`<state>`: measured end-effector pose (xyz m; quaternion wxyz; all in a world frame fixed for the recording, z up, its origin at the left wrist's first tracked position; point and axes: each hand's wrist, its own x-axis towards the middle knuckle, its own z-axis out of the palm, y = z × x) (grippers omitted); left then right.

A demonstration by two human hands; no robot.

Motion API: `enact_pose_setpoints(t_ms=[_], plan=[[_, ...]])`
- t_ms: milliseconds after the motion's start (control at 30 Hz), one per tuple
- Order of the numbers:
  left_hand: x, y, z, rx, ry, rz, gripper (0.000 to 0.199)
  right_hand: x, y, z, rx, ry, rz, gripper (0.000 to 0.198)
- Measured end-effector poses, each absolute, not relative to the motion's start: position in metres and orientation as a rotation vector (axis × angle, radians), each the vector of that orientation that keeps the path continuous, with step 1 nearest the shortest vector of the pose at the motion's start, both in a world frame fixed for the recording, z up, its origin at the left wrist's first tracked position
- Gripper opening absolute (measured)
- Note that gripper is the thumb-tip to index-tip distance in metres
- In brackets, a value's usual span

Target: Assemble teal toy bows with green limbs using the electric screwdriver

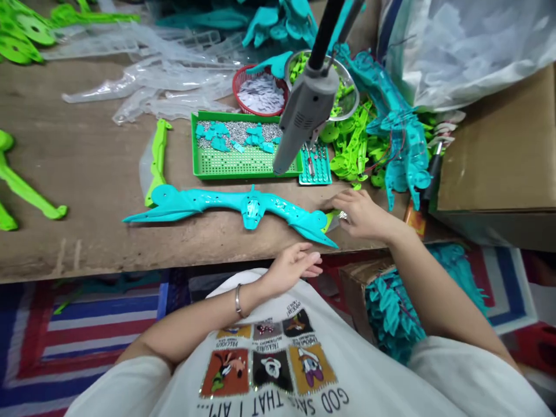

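A turquoise plastic toy bow (208, 201) lies across the table in front of me, with a moulded head at its middle. A lime-green arm piece (158, 159) with a clear part adjoins its left end. At the bow's right end my right hand (359, 215) is closed, fingers bent down beside another green piece (330, 221). Something small and silvery shows at its fingers, too small to name. My left hand (292, 267) rests near the table's front edge, palm turned up, fingers stretched out and holding nothing. A grey electric screwdriver (306, 113) hangs above the bow.
Behind the bow stands a green tray (247, 164) of screws and turquoise pieces. A red basket (235, 87), a metal bowl (354, 103) and clear plastic parts (174, 78) lie farther back. Cardboard box (499, 150) at right; turquoise parts (391, 307) fill a box below.
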<state>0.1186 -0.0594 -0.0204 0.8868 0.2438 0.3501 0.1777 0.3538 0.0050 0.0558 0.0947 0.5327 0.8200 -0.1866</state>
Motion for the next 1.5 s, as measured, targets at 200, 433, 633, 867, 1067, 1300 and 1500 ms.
enact_pose_setpoints(t_ms=[200, 433, 633, 867, 1067, 1300, 1500], plan=[[0.144, -0.057, -0.014, 0.323, 0.818, 0.446, 0.034, 0.375, -0.003, 0.041, 1.534, 2.535, -0.714, 0.038], [0.141, -0.062, -0.009, 0.283, 0.855, 0.495, 0.049, 0.371, -0.015, 0.038, 1.478, 2.771, -0.72, 0.043], [0.131, -0.064, -0.005, 0.264, 0.84, 0.529, 0.052, 0.359, -0.028, 0.045, 1.469, 2.802, -0.712, 0.045], [0.133, -0.068, -0.008, 0.211, 0.863, 0.584, 0.048, 0.343, -0.047, 0.036, 1.634, 2.792, -0.698, 0.04], [0.127, -0.068, -0.013, 0.245, 0.696, 0.41, 0.045, 0.364, -0.029, 0.023, 1.642, 2.769, -0.63, 0.034], [0.05, -0.047, -0.009, 0.416, 0.859, 0.615, 0.049, 0.294, 0.001, 0.056, 1.549, 2.965, -0.597, 0.038], [-0.01, -0.025, -0.01, 0.255, 1.105, 1.251, 0.051, 0.14, 0.054, 0.027, 1.341, 3.196, -0.724, 0.039]])
